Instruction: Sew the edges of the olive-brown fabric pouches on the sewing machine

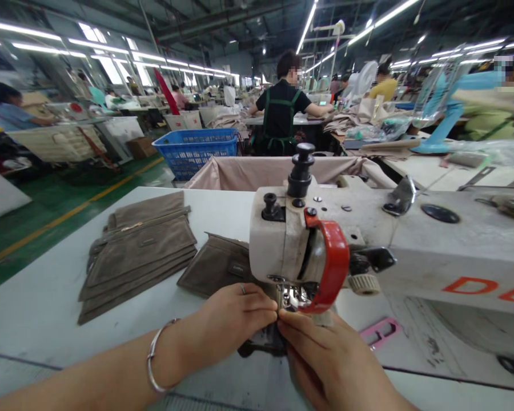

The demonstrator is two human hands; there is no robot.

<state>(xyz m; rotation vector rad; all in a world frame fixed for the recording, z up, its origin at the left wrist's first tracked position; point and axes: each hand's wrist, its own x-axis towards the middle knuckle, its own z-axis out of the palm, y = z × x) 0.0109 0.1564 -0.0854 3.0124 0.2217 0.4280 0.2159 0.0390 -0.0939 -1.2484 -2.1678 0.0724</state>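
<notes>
- Two hands meet at the needle: left hand [235,319] and right hand [329,365], fingertips pressed together, pinching what looks like the edge of a dark fabric piece [261,343].
- That piece lies on the white bench [38,308], just under the metal presser foot [293,297] of the off-white industrial sewing machine [411,245] with the red curved guard [336,262].
- No seam visible on it; fingers hide the edge, so I judge stitching barely begun or not begun.
- Flat brown fabric panel with a small label [214,268] lies just behind the left hand.
- Stack of brown fabric panels [141,251] sits further left; sewn or waiting, cannot tell.
- Pink plastic clip [381,331] lies right of the hands, untouched.
</notes>
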